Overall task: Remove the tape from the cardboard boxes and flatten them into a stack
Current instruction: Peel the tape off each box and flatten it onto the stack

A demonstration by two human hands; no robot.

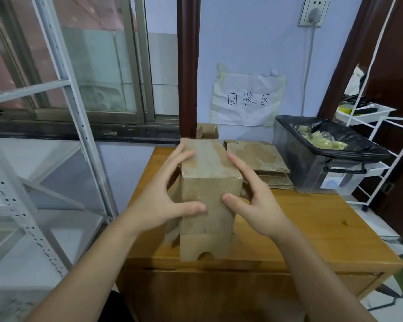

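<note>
Holding a brown cardboard box (209, 189) between both palms over the wooden table (312, 228), we see scuffed, dull kraft faces and a flap with a half-round notch hanging open at its near end. Its long axis runs away from us, far end toward the wall. Our left hand (163, 205) clasps the left side, our right hand (256, 205) the right, fingers spread and thumbs pressed on the near face. Flattened boxes (258, 159) lie beyond, beside a bag-lined bin (312, 168).
</note>
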